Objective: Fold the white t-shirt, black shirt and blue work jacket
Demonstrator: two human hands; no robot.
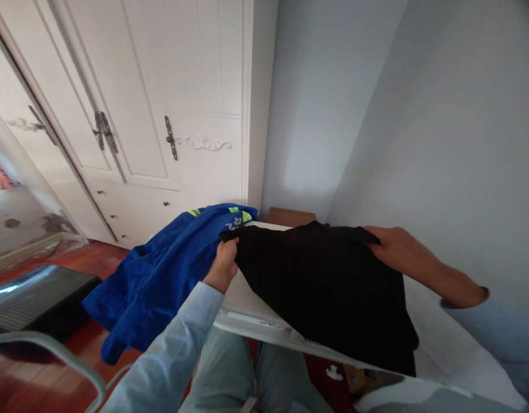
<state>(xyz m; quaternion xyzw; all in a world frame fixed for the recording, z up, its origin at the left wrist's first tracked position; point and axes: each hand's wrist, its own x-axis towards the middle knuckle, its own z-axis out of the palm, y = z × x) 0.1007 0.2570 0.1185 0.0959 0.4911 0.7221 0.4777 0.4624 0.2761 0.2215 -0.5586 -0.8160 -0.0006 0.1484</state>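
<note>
A black cloth garment (pixel 328 287) is stretched between my two hands over a white padded board, with its lower part hanging past the near edge. My left hand (pixel 225 258) is closed on its left upper corner. At the right upper corner, my right hand (pixel 391 244) grips the fabric, its fingers partly hidden by the cloth. Whether the garment is a shirt or something else, I cannot tell. A blue garment (pixel 169 269) with yellow-green reflective strips drapes over the left end of the white board (pixel 449 332), just beside my left hand.
A white wardrobe (pixel 204 86) with dark metal handles stands behind on the left. The grey wall (pixel 419 143) rises close behind and to the right. A brown box (pixel 290 216) sits beyond the board. On the red floor lies a black ribbed case (pixel 44 287), near a curved grey metal tube (pixel 62 350).
</note>
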